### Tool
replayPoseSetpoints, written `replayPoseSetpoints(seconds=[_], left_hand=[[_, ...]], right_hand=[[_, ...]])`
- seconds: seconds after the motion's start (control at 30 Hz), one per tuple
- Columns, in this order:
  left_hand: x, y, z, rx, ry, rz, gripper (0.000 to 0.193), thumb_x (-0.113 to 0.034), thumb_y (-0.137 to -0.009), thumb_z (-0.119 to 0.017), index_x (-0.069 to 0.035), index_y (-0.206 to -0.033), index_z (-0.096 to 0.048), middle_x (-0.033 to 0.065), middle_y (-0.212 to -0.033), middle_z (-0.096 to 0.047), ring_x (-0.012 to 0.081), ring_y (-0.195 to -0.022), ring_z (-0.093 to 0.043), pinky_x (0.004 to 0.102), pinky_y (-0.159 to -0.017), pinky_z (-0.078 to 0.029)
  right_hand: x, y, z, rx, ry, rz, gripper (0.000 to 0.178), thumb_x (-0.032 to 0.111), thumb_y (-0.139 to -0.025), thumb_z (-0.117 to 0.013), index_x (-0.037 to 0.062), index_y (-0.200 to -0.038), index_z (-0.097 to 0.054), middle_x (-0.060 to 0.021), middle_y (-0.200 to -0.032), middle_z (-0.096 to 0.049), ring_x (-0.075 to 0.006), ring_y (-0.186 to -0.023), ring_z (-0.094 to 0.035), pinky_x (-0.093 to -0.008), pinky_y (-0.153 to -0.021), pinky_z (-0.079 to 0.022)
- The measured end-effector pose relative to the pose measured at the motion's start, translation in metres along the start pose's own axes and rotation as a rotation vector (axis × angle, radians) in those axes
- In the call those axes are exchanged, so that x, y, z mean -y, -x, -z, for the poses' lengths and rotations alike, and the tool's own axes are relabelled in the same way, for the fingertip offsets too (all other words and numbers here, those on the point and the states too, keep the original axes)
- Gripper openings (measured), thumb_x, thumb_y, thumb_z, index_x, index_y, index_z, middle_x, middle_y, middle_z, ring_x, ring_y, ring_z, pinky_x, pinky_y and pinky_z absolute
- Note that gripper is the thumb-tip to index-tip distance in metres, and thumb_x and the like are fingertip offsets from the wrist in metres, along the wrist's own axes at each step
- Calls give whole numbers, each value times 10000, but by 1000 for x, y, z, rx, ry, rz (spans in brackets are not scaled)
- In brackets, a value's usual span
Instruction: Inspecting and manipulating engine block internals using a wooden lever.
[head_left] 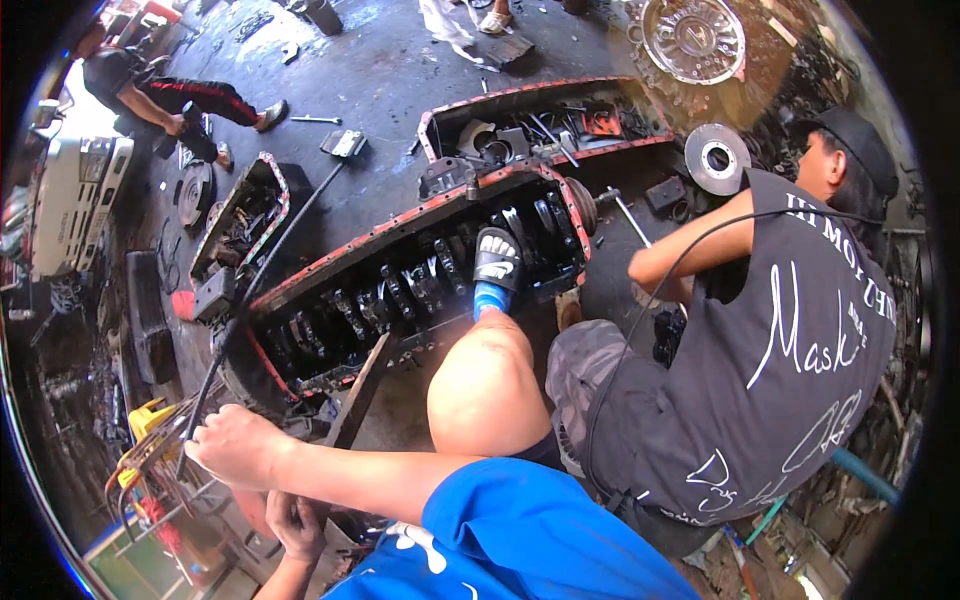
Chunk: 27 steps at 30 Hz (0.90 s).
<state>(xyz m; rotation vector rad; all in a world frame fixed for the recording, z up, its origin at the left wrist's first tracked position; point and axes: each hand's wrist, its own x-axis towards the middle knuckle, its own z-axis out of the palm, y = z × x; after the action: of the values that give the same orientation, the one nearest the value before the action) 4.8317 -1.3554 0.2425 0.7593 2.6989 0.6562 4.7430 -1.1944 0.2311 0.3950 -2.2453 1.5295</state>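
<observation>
My right hand (235, 445) is closed around the lower end of a long black bar (270, 260). The bar runs up and away over the left end of a big engine block (400, 285). The block lies open with a red-edged rim and its crankshaft showing. My left hand (296, 522) sits just below the right one with its fingers curled; what it grips is hidden. My knee (485, 385) is raised, and my foot in a black-and-white sandal (497, 258) rests on the block.
A person in a dark sleeveless shirt and cap (790, 330) crouches at the right, reaching toward the block's end. A red-rimmed oil pan (545, 125) holds tools behind the block. Another person (165, 100) sits at the far left. A brake disc (716, 157) and scattered parts lie on the oily floor.
</observation>
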Motion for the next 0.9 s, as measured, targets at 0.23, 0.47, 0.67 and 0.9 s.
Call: replayPoseSetpoints(seconds=[0.23, 0.47, 0.67, 0.9], left_hand=[[3, 5, 4, -9, 42, 21, 351, -270, -997, -532, 64, -1032, -635, 175, -928, -667, 269, -907, -644, 379, -846, -478], [7, 5, -2, -18, 25, 47, 335, -266, -990, -528, 57, -1002, -615, 160, -880, -654, 257, -848, -627, 375, -800, -470], [8, 6, 3, -13, 13, 27, 327, -266, -984, -522, 47, -997, -613, 164, -871, -648, 258, -835, -620, 371, -780, -463], [8, 7, 3, 36, -25, 25, 304, -271, -974, -537, 21, -965, -621, 177, -815, -600, 312, -771, -585, 386, -725, -447]], right_hand=[[3, -1, 6, 45, 1, -26, 90, 176, -841, -651, 96, -840, -694, -80, -837, -718, -255, -848, -711, -384, -769, -534], [1, 2, 9, 78, 16, -33, 98, 184, -837, -666, 92, -850, -697, -82, -857, -720, -257, -874, -711, -384, -792, -530], [5, -1, 4, 29, 19, -17, 101, 189, -829, -677, 89, -841, -692, -87, -839, -718, -258, -855, -714, -384, -760, -536], [0, 2, 3, 8, -3, -3, 103, 183, -815, -691, 82, -833, -688, -91, -781, -713, -263, -802, -721, -395, -734, -544]])
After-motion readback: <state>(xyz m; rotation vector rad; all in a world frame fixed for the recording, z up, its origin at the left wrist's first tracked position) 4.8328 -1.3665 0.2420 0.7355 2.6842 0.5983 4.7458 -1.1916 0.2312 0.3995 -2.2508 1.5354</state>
